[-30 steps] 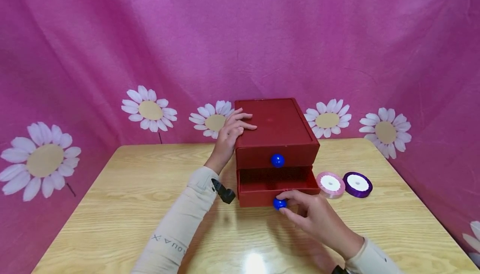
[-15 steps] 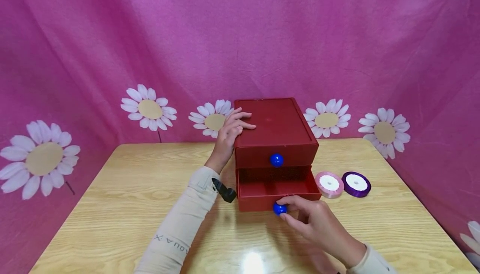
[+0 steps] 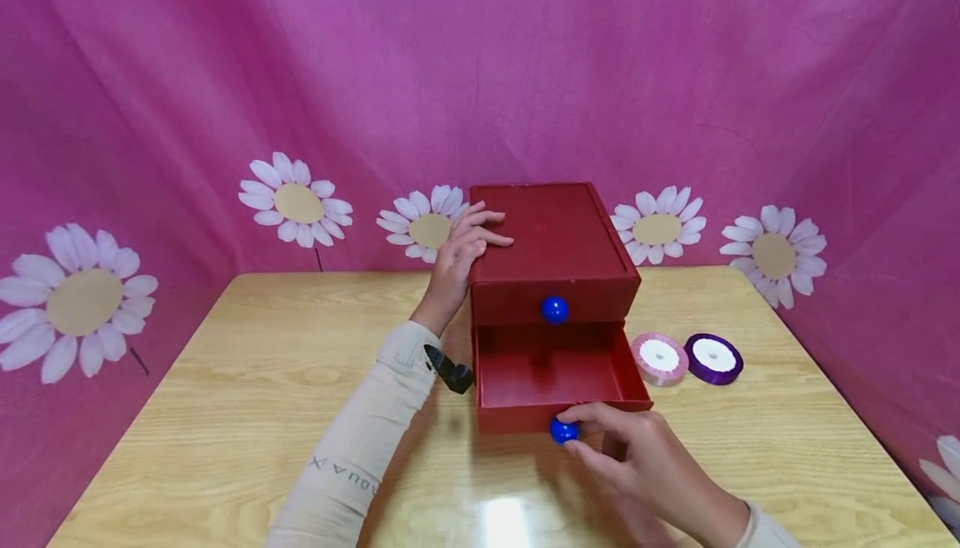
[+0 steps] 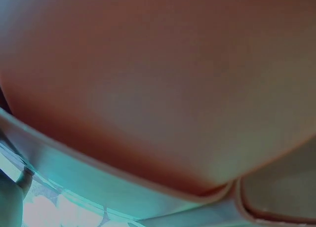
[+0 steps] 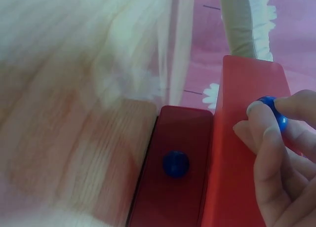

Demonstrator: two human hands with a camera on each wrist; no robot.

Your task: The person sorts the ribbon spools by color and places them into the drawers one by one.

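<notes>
A red two-drawer box stands on the table, its lower drawer pulled out with a bare interior showing. My right hand pinches the round blue knob of that drawer between thumb and fingers; the right wrist view also has this knob in the fingertips. The upper drawer, with its own blue knob, is closed. My left hand rests on the box's top left edge, fingers laid across the top. In the left wrist view a blurred reddish side of the box fills most of the picture.
Right of the box lie two ribbon rolls, one pink and one purple, both with white centres. The wooden table backs onto a pink cloth printed with white flowers.
The lower drawer has slid farther out toward me, with my right hand moving along on its knob. My left hand stays on the box top. The head view has tilted slightly.
</notes>
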